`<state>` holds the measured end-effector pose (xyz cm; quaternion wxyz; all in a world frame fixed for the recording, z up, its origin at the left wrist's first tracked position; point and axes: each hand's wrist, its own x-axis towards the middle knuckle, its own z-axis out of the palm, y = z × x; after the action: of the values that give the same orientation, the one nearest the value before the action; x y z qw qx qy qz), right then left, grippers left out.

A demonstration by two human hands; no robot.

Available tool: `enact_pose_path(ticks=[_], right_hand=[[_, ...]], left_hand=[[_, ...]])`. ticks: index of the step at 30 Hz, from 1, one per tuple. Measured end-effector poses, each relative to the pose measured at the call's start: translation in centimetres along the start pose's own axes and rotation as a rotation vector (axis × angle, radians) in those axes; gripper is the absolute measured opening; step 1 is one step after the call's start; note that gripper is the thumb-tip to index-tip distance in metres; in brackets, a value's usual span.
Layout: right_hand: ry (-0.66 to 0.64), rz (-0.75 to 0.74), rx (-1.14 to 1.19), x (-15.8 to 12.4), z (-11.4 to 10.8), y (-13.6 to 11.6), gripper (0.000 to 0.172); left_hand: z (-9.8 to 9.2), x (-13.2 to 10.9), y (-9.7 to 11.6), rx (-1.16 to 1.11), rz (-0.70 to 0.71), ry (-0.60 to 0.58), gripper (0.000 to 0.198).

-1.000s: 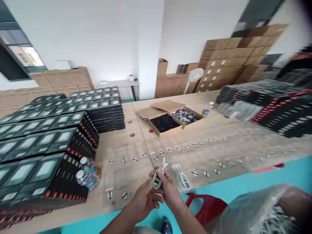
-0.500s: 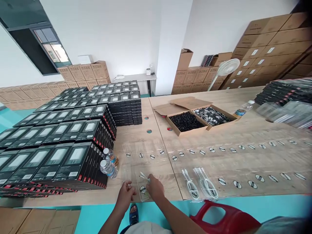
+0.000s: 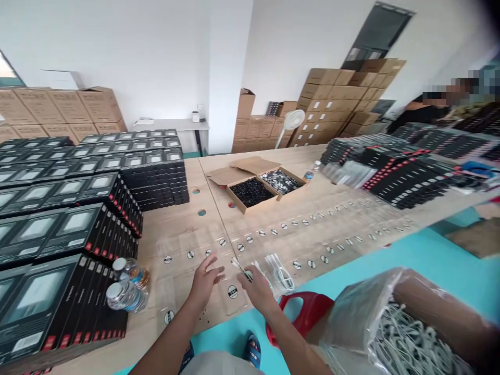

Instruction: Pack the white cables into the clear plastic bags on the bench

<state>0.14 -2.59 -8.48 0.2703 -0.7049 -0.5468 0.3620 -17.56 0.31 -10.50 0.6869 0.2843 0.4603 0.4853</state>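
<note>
My right hand (image 3: 255,288) pinches a coiled white cable (image 3: 242,270) over a clear plastic sleeve with a round sticker (image 3: 233,291) lying on the wooden table (image 3: 183,234). Beside it, my left hand (image 3: 204,279) rests on the sleeve's left edge with its fingers spread and nothing in it. Two bagged white cables (image 3: 279,272) lie just right of my right hand.
Black boxed products (image 3: 66,219) are stacked at the left, with two water bottles (image 3: 127,286) in front. Rows of clear stickered sleeves (image 3: 332,234) cover the table. An open carton of small parts (image 3: 260,190), a red stool (image 3: 308,312), a bag of cables (image 3: 394,333) and a person (image 3: 433,104) are also there.
The view swung right. My right hand still holds the cable at the sleeve; my left hand has opened and spread flat on the sleeve.
</note>
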Motion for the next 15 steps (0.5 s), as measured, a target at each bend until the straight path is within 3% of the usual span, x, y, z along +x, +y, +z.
enact_pose_path(ticks=[3,6,11,15], right_hand=[[-0.047,0.089,0.306,-0.4,-3.0,-0.6,0.033],[-0.064,0.053,0.375,-1.2,-4.6,-1.4,0.030],[-0.072,0.029,0.308,-2.0,-4.1,-2.3,0.028],[-0.123,0.044,0.525,-2.2,-3.1,-2.5,0.038]], left_hand=[[1.8,0.2,0.5,0.006,0.014,-0.003,0.033],[3.7,-0.5,1.2,-0.026,-0.016,-0.037,0.030],[6.7,-2.2,2.5,-0.046,-0.033,-0.182,0.030],[7.4,-2.4,2.0,-0.041,0.016,-0.084,0.030]])
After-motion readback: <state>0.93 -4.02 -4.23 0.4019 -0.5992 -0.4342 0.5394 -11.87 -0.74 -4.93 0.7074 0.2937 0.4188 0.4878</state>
